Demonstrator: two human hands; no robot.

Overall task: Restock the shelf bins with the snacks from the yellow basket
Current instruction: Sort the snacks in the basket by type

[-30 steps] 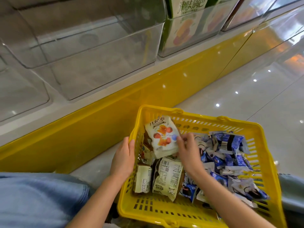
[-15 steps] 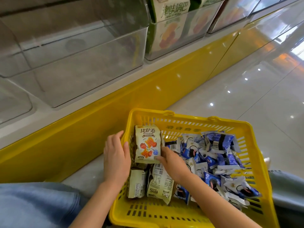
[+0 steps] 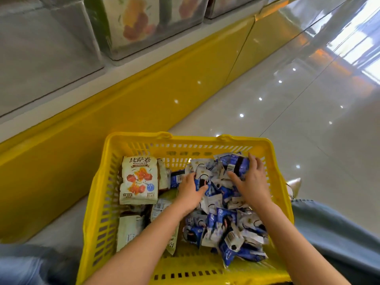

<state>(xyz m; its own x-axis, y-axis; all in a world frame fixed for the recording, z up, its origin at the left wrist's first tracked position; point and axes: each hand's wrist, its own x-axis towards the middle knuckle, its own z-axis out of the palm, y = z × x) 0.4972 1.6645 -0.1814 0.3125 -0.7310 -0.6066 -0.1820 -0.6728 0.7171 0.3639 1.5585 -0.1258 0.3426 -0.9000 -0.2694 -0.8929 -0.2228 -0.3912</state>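
Observation:
The yellow basket (image 3: 98, 202) stands on the floor in front of me. Cream snack packets (image 3: 138, 179) with red pictures lie in its left half. A heap of small blue and white packets (image 3: 224, 225) fills its right half. My left hand (image 3: 190, 192) digs into the near-left side of that heap, its fingers buried among the packets and its thumb curled over one. My right hand (image 3: 251, 182) lies spread over the far right of the heap, fingers resting on blue packets. Clear shelf bins (image 3: 47, 50) sit above, at upper left.
A bin (image 3: 144, 25) holding green and cream snack boxes sits to the right of the empty-looking clear bin. Below the bins runs a yellow shelf base (image 3: 144, 95). Glossy tiled floor (image 3: 287, 130) stretches to the right. My blue-jeaned knees (image 3: 339, 233) flank the basket.
My right hand let go of the cream packet, which now lies at the basket's left. Both hands moved right onto the blue and white heap. The camera tilted down and closer.

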